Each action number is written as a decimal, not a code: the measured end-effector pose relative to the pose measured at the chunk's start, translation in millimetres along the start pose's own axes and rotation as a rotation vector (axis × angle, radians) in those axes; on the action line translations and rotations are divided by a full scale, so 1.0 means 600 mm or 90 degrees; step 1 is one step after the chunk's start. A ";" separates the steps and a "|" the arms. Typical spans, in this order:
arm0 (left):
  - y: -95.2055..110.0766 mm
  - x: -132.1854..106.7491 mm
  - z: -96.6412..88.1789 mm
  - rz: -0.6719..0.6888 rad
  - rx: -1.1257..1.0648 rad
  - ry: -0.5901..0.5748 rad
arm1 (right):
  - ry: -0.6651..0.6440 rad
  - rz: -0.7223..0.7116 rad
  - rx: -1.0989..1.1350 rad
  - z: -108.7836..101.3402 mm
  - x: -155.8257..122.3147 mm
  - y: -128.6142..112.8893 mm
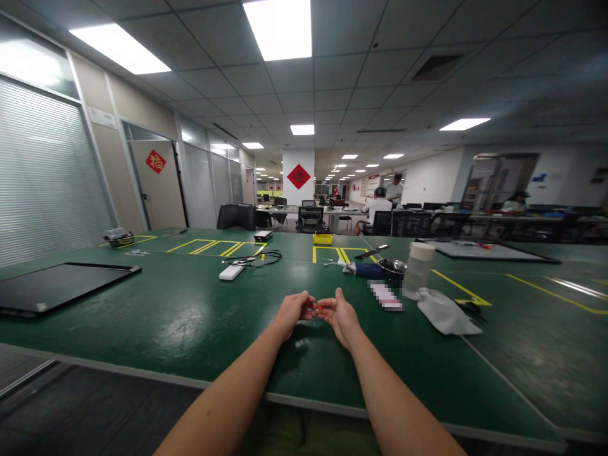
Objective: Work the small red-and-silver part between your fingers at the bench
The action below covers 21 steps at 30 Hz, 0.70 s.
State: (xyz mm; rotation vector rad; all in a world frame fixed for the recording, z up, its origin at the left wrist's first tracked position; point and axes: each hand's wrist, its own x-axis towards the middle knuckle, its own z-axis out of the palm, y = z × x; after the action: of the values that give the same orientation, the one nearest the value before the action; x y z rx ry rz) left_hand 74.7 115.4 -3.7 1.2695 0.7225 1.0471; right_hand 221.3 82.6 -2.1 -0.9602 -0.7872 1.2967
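Note:
Both hands meet over the green table, close to its front edge. My left hand is closed, thumb and fingers pinching a small red piece. My right hand faces it with the thumb raised and the fingers curled inward. At its fingertips is a small orange piece. Whether the red and orange parts are one thing, I cannot tell; the fingers hide most of them. To the right of my hands lies a blurred-out pink flat object.
Right of my hands stand a translucent container with a pale lid, a crumpled white bag and a metal bowl. Further off are a white power strip, a yellow tray and a black board. People sit in the background.

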 end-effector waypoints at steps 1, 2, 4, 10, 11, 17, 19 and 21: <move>-0.001 0.001 -0.001 -0.001 -0.010 0.001 | 0.001 0.004 0.007 0.000 -0.001 -0.001; -0.003 0.002 -0.001 -0.002 -0.019 0.004 | 0.000 0.005 0.015 0.000 -0.001 -0.002; -0.005 0.005 -0.002 -0.006 -0.032 0.013 | -0.004 0.005 0.033 0.000 -0.004 -0.003; -0.009 0.010 -0.004 -0.024 -0.057 0.029 | -0.001 0.014 0.055 0.003 -0.009 -0.008; -0.009 0.009 -0.004 -0.025 -0.059 0.030 | 0.003 0.015 0.054 0.003 -0.009 -0.008; -0.005 0.007 -0.003 -0.032 -0.064 0.026 | 0.007 0.015 0.050 0.004 -0.009 -0.009; -0.004 0.006 -0.003 -0.032 -0.063 0.026 | 0.008 0.015 0.049 0.003 -0.009 -0.008; -0.003 0.006 -0.002 -0.032 -0.061 0.026 | 0.008 0.015 0.047 0.003 -0.007 -0.007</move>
State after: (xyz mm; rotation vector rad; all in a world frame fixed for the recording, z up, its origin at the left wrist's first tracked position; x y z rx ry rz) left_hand 75.1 119.2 -5.5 1.1458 0.7237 1.0570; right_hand 221.1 78.4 2.6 -0.9202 -0.7145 1.3297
